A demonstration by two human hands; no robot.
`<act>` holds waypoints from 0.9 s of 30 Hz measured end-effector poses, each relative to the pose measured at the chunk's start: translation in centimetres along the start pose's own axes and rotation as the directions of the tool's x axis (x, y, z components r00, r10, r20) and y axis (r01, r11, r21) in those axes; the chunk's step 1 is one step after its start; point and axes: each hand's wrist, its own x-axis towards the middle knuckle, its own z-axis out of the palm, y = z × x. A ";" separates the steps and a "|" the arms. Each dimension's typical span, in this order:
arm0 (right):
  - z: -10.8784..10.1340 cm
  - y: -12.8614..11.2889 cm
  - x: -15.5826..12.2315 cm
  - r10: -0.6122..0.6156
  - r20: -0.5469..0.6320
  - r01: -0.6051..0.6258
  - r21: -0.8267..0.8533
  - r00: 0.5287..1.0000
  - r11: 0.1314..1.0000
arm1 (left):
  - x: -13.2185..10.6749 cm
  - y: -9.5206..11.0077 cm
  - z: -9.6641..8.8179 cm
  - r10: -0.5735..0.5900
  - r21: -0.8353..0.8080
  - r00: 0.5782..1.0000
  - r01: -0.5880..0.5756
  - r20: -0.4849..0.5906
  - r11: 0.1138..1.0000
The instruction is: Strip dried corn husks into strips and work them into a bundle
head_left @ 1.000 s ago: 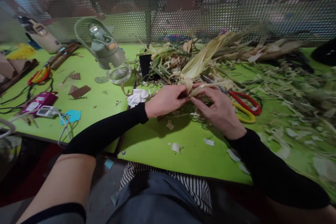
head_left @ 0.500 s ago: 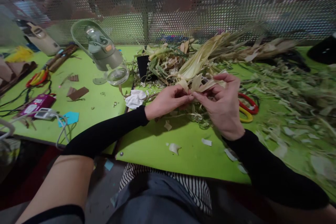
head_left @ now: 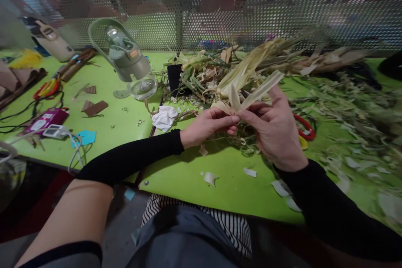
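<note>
Pinching the husk point(head_left: 262, 90) at its base between closed fingertips, your left hand point(head_left: 205, 127) and right hand point(head_left: 278, 132) hold it on the near side of the pile point(head_left: 204, 76). Compared with a second ago, its strips stand in a wider V, and your right hand sits farther right, hiding most of the scissors' point(head_left: 311, 132) yellow handle.
</note>
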 end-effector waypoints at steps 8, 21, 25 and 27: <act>-0.9 -0.4 -0.8 -0.591 0.314 0.613 -0.674 0.743 0.412 | -0.3 1.3 0.5 -0.041 0.110 0.999 0.043 -0.024 0.993; -1.0 -0.1 -0.6 -0.530 0.441 0.629 -0.738 0.725 0.245 | 0.0 1.4 -0.2 0.023 0.425 1.000 -0.016 -0.012 0.905; -1.0 0.4 -0.5 -0.499 0.421 0.597 -0.757 0.757 0.267 | 0.0 1.4 -0.3 0.075 0.489 0.997 -0.071 0.011 0.870; -1.0 0.7 -0.4 -0.437 0.468 0.613 -0.735 0.768 0.290 | -0.4 1.8 -0.1 0.125 0.633 0.992 -0.107 0.016 0.767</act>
